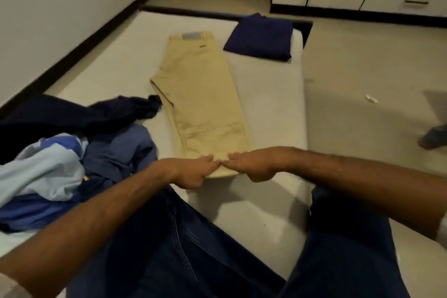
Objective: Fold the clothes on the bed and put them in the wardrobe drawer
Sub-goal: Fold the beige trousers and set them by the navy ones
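The khaki trousers (200,101) lie flat on the bed (116,60), already doubled leg on leg, their long axis running from the hem at the near edge away to the waistband at the far end. Both hands sit on that near hem, side by side and nearly touching at the fingertips: the left hand (191,172) on the left half, the right hand (251,167) on the right half, each grip curled down and closed on the cloth edge. Since the garment stretches straight away from the hands, the coming fold looks like a lift of the hem carried far toward the waistband, both hands equally placed for it. A folded navy garment (261,36) rests at the far right corner of the bed, just beside the waistband. A heap of unfolded blue clothes (72,147) lies near left. The wardrobe drawers (396,0) stand closed, far right
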Demonstrator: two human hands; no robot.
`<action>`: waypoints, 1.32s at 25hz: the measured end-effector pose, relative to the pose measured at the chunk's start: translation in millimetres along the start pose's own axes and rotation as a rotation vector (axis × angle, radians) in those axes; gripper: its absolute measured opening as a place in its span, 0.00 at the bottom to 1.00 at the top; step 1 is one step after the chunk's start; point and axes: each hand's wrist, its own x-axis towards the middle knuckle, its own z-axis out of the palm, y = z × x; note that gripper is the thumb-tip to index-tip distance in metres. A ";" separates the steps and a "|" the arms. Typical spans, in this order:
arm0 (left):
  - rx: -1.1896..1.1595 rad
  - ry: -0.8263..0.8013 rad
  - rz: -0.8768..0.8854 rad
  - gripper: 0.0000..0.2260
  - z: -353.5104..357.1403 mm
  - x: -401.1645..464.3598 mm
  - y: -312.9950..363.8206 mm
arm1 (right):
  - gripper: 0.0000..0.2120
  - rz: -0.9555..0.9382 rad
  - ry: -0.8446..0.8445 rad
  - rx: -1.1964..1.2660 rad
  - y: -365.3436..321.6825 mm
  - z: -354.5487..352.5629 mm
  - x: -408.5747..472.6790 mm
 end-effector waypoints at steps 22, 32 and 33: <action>-0.390 1.160 -0.113 0.16 -175.3 9.5 -141.1 | 0.15 0.137 0.561 0.171 128.6 -244.8 76.8; 0.280 0.457 -0.216 0.42 -58.1 88.1 -120.5 | 0.45 -0.042 0.519 -0.092 99.1 -59.4 135.3; 0.355 0.498 -0.250 0.43 -48.4 92.4 -117.5 | 0.44 -0.053 0.582 -0.166 102.0 -41.3 139.0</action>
